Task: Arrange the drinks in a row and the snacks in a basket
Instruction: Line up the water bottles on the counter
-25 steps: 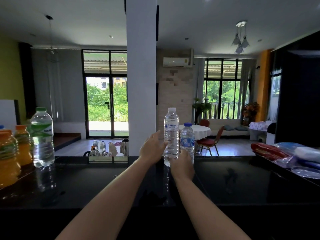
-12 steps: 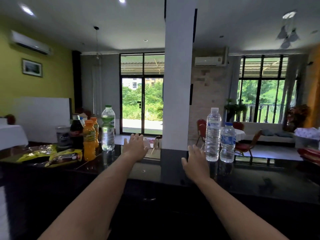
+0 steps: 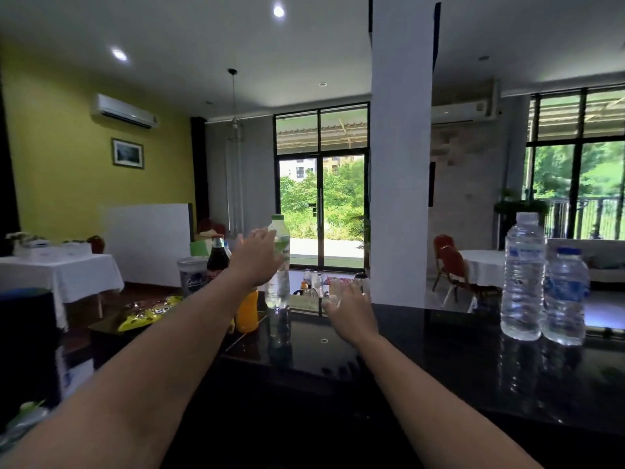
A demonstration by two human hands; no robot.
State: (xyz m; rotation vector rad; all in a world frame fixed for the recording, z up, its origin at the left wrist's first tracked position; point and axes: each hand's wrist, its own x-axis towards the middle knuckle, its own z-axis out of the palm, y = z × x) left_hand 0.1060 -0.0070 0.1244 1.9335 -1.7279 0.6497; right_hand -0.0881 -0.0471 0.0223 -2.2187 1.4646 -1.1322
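The left hand (image 3: 254, 257), fingers spread, reaches a green-capped water bottle (image 3: 279, 262) at 11 o'clock on the black counter (image 3: 422, 360); 2 bottles (image 3: 541, 286) stand at 2 o'clock. The right hand (image 3: 350, 308) hovers open. Next, likely: grip and carry it alongside them.

Two water bottles (image 3: 541, 282) stand side by side on the counter (image 3: 439, 350) at right. At left, a green-capped bottle (image 3: 279, 265) stands right of the juice bottle (image 3: 247, 311); snack packets (image 3: 148, 314) lie further left.
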